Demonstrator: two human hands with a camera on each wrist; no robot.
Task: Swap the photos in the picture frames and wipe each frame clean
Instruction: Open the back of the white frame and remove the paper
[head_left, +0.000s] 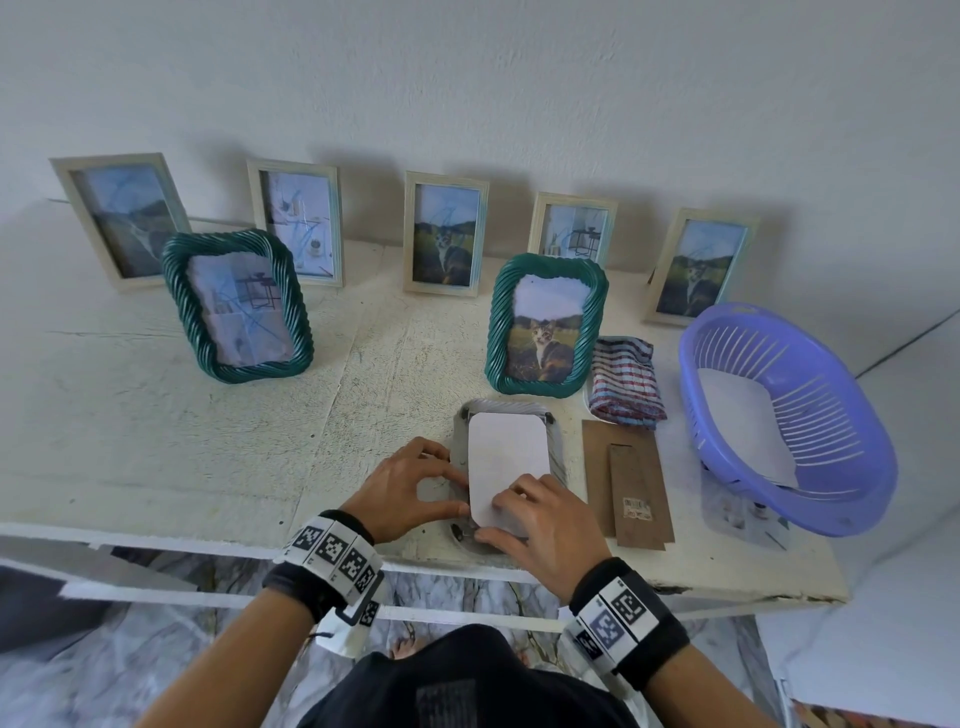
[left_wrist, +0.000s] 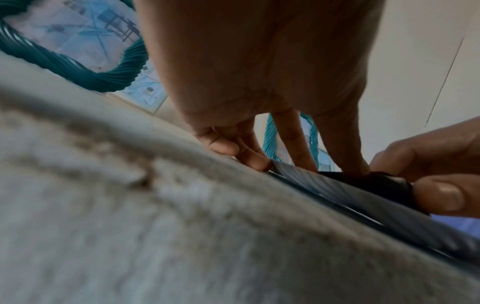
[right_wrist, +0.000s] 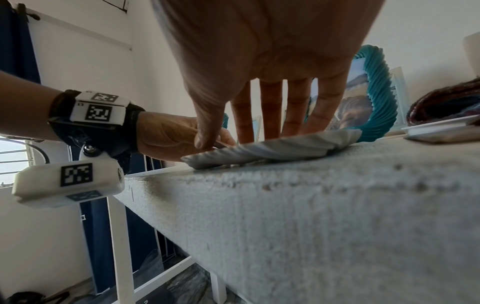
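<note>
- Frame (head_left: 506, 470) on the job lies face down at the near edge of the surface (head_left: 156, 415), with a white photo back (head_left: 508, 457) resting in its opening.
- Your left hand (head_left: 410, 486) sits at the frame's left rail, fingertips bent down onto its edge and bracing it; they press, and I can't tell whether they pinch anything.
- Your right hand (head_left: 545, 525) lies over the photo's near right corner, fingers fairly straight and pressing flat, thumb down by the frame's bottom edge.
- Risk: the frame is right at the surface's front lip. Push toward yourself while seating the photo and it may slide off; the left hand's brace is what stops that.
- Risk: pressing one corner hard could crease the paper or seat it crooked, since the far end is loose.
- Risk: small dark tabs show at the frame's top corners; whether they are turned clear I cannot tell, and they could snag the photo.
- Brown backing board (head_left: 631, 483) lies just right of the frame, within easy reach.
- Striped cloth (head_left: 626, 382) sits beyond it, beside the standing green cat frame (head_left: 545, 325).
- Purple basket (head_left: 784, 415) holds a white sheet at far right, another print under its near edge.
- Second green frame (head_left: 236, 304) and five pale frames (head_left: 444, 234) stand behind, well apart from your hands; nothing blocks the work.
</note>
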